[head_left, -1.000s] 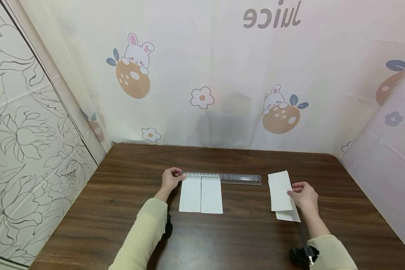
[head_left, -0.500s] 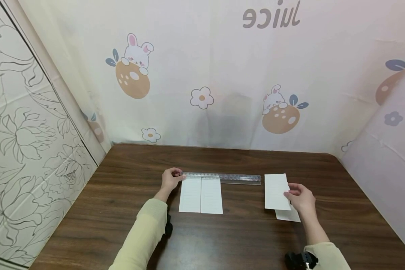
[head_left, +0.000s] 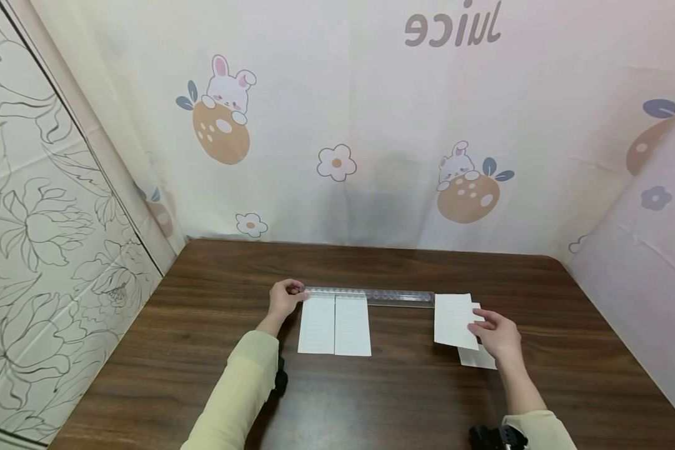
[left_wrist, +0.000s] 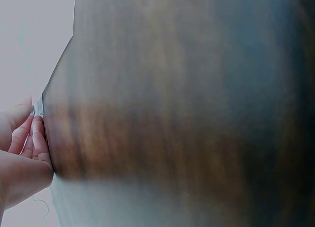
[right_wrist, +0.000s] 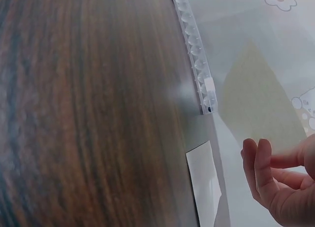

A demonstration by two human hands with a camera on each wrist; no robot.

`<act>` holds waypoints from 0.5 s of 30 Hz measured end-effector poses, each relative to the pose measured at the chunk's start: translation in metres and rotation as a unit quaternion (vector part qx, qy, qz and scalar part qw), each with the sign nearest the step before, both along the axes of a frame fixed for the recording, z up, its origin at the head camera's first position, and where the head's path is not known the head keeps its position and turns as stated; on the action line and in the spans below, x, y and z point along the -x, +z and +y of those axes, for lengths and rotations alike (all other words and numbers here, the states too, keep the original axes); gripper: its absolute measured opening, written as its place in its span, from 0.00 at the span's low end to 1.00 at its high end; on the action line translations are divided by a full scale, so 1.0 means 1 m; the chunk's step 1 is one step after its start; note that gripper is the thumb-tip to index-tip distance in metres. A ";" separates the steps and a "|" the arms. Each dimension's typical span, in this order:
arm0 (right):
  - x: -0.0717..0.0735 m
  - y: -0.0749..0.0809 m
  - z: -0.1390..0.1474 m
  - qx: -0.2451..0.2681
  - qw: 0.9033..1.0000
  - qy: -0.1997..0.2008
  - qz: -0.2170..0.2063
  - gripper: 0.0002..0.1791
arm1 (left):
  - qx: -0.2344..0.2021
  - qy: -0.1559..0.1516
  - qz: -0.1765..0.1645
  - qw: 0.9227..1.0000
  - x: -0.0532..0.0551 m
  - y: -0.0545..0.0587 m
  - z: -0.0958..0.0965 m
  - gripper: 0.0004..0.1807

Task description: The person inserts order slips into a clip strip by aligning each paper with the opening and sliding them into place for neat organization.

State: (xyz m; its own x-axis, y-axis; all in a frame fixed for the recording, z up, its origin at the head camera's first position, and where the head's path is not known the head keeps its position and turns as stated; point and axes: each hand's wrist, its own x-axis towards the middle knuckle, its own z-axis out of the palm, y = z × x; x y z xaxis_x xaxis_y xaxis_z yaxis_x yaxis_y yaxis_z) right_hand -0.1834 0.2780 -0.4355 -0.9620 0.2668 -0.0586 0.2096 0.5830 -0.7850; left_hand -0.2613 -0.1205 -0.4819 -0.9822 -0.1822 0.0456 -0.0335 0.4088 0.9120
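My left hand [head_left: 284, 300] pinches the left end of a clear, ruler-like plastic strip [head_left: 400, 299]. A row of round shapes along the strip [right_wrist: 197, 59] shows in the right wrist view. Two small lined paper sheets lie side by side, the left sheet [head_left: 316, 328] and the right sheet [head_left: 352, 330], their top edges overlapped by the strip. My right hand [head_left: 500, 337] pinches the right edge of another lined paper sheet [head_left: 453, 320], raised and tilted, its upper left corner near the strip's right end. Partly hidden beneath it, a further sheet [head_left: 477, 358] lies on the table.
The brown wooden table [head_left: 394, 400] has its far edge against a patterned curtain [head_left: 292, 200]. A flower-printed panel [head_left: 50, 237] stands at the left, and more curtain [head_left: 641, 250] hangs at the right. A black camera [head_left: 497, 437] sits at my right wrist.
My right hand has moved left with its sheet, bringing it up to the strip's right end and off more of the sheet beneath. The left hand stays at the strip's left end.
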 end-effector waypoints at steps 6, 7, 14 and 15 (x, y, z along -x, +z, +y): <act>-0.003 0.002 -0.001 0.014 1.000 0.004 -0.013 0.23 | 0.000 0.003 -0.003 1.000 0.001 -0.001 0.000 0.08; -0.002 0.002 -0.001 0.018 1.000 -0.002 -0.016 0.23 | 0.001 0.003 -0.004 1.000 0.001 -0.002 0.000 0.08; -0.005 0.002 -0.001 0.033 0.999 -0.004 -0.021 0.24 | 0.003 0.006 -0.004 1.000 0.001 -0.002 0.000 0.08; -0.005 0.002 -0.001 0.035 0.999 -0.004 -0.020 0.24 | 0.004 0.006 -0.004 1.000 0.001 -0.002 0.000 0.08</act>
State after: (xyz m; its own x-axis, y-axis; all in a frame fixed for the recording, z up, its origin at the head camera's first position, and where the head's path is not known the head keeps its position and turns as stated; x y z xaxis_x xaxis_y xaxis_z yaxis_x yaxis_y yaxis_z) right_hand -0.1782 0.2773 -0.4339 -0.9564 0.2683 -0.1156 0.2459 0.5255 -0.8145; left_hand -0.2625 -0.1201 -0.4841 -0.9804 -0.1933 0.0390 -0.0457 0.4151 0.9086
